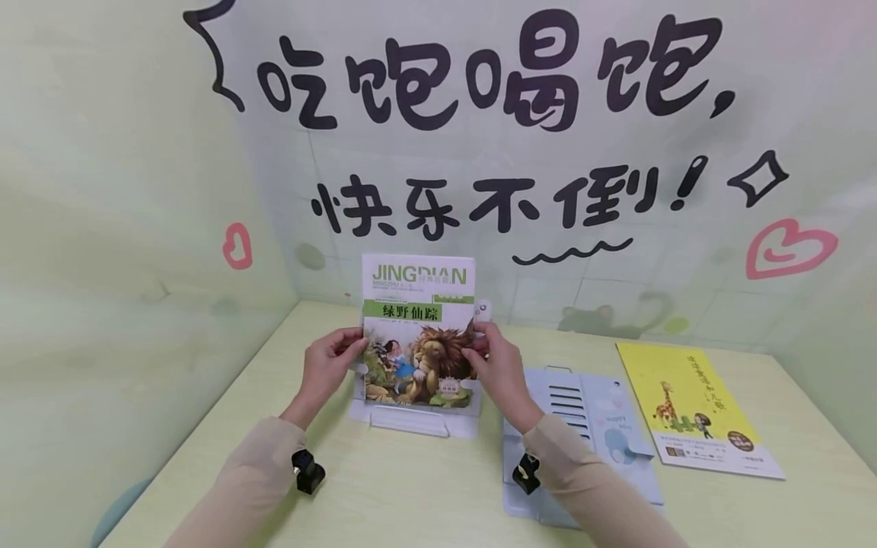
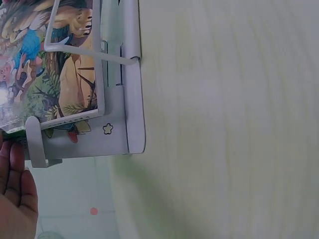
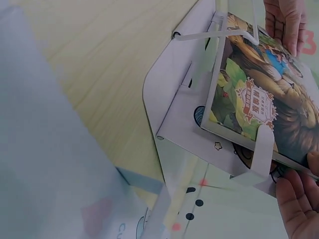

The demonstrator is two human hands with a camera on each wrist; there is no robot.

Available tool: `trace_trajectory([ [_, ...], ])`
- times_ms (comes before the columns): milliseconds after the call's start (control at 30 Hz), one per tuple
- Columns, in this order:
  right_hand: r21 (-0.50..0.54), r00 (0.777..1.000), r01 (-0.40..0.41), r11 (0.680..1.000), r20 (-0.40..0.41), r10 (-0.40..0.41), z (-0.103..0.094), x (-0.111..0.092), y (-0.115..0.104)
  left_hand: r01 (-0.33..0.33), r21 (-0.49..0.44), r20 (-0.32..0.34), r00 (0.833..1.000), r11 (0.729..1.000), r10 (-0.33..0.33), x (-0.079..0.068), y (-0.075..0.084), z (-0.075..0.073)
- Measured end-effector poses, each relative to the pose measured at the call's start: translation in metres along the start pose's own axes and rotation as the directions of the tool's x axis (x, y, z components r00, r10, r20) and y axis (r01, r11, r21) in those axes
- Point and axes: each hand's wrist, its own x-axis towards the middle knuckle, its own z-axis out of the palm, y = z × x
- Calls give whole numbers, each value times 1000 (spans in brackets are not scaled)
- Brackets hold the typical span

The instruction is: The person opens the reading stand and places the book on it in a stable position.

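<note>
A picture-covered book (image 1: 418, 346) with a lion on its front stands upright, leaning back on a white book stand (image 1: 414, 423). A wire bar (image 2: 82, 51) crosses in front of the book's lower part. White side clips of the stand reach over its edges; one clip (image 3: 264, 149) shows in the right wrist view. My left hand (image 1: 330, 367) pinches the book's left edge, thumb in front. At the right edge my right hand (image 1: 503, 365) holds it likewise, thumb on the cover and fingers behind.
A light blue book stand (image 1: 620, 411) with slots lies on the table to the right, under my right forearm. Beyond it lies a yellow book (image 1: 685, 396) with a giraffe. A printed wall covering (image 1: 425, 160) rises behind the table (image 1: 384, 487).
</note>
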Motion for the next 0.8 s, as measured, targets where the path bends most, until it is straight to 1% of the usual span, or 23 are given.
trace_trajectory([
  [100,-50,1000,24,998,19,-23,3,-4,2,13,28,-3,1000,1000,-13,-4,-5,0],
  [167,-66,999,39,997,24,-37,5,-6,2,15,38,-6,1000,999,-15,-6,-7,-1],
  [233,-75,999,47,996,27,-45,6,-7,1,5,52,-7,1000,999,-4,-8,-8,-1],
  [400,-109,998,42,993,55,-36,6,-10,0,-18,95,-11,1000,995,19,-10,-7,-1],
  [567,-150,998,61,987,42,-55,5,-11,2,-40,145,-18,999,989,43,-11,-7,0],
  [667,-154,998,62,986,31,-58,4,-11,4,-59,176,-21,998,983,63,-11,-7,0],
  [800,-112,998,64,992,25,-61,5,-13,5,-58,211,-22,998,976,64,-10,-7,1],
])
